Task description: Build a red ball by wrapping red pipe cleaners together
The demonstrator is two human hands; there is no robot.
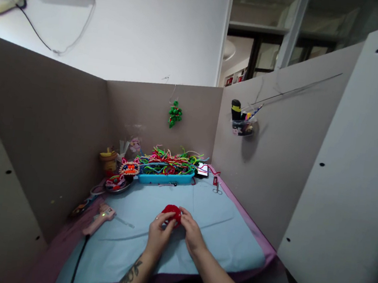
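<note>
Red bundle point(172, 210) sits just below the center of the frame, between your two hands, over the pale blue cloth point(214, 214); whether it touches the cloth cannot be told. Your left hand point(159, 232) pinches it from the left, with thumb and fingers bent over its front. Your right hand point(194, 235) has its fingertips at the bundle's right edge, though you cannot tell here whether they grip it. Above your hands, a blue tray point(166, 179) holds a heap of colored strands point(172, 161). Right of it you have scissors point(218, 190); left of it, a bowl point(120, 190) with bright pieces. Toward the lower left lies a pink tool point(99, 222) with a black cord point(78, 261).
</note>
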